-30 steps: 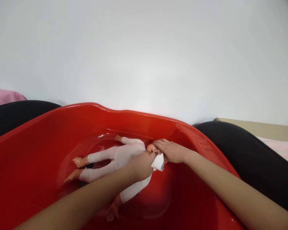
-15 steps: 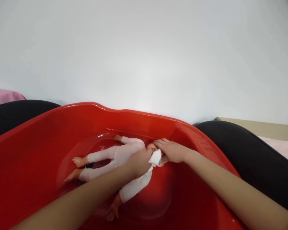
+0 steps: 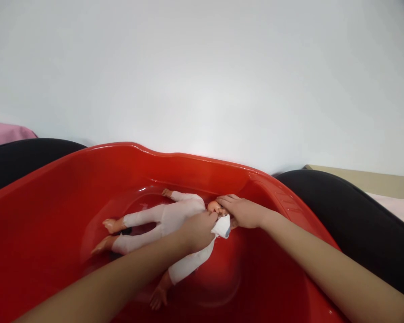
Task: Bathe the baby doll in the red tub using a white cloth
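Note:
A baby doll [image 3: 178,217] in white clothes lies on its back inside a red baby bathtub [image 3: 202,167], feet to the left, head to the right. My left hand [image 3: 200,229] is closed beside the doll's chin, its fingers pinching a small white cloth [image 3: 221,225] with a blue-grey patch. The cloth hangs next to the doll's cheek. My right hand [image 3: 244,212] wraps round the top of the doll's head [image 3: 216,207], fingers over the far side. Part of the doll's chest is hidden by my left forearm.
Black rounded forms [image 3: 33,157] flank the tub on the left, with another black form [image 3: 336,211] on the right. Pink fabric [image 3: 8,134] shows at the far left. Behind the tub rises a white wall [image 3: 202,80]; a beige edge [image 3: 363,180] runs along the right.
My left hand has shifted slightly right with the cloth, lowering it off the doll's face, so more of the face shows. My right hand stays on the head.

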`<state>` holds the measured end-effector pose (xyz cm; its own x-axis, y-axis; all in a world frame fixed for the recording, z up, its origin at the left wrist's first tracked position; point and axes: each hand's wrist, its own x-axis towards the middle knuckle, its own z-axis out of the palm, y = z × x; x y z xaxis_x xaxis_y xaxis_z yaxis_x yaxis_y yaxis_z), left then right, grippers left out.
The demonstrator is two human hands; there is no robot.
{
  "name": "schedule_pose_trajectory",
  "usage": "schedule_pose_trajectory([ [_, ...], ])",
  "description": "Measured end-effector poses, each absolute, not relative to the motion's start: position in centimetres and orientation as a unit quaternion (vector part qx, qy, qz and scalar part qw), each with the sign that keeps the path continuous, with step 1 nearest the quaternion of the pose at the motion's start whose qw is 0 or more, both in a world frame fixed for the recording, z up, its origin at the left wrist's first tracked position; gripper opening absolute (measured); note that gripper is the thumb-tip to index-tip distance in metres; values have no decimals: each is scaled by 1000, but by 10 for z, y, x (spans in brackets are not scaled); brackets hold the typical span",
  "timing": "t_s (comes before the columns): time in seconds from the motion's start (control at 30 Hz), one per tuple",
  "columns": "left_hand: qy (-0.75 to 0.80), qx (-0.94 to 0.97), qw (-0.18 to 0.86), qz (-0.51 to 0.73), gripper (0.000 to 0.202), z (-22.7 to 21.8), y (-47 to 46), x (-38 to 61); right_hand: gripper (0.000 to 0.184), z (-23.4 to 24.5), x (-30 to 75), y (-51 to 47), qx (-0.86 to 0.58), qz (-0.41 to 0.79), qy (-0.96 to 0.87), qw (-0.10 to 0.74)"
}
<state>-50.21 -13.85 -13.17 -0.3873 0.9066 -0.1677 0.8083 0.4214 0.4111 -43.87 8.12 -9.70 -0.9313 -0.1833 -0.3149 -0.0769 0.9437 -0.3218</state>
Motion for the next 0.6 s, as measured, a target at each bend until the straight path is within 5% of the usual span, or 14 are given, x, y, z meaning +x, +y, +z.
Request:
schedule_pose_trajectory([
  [0.6,821,490,207,206,27,-131,-140,-511,92,-89,-437,78,-62,-148,970,184],
])
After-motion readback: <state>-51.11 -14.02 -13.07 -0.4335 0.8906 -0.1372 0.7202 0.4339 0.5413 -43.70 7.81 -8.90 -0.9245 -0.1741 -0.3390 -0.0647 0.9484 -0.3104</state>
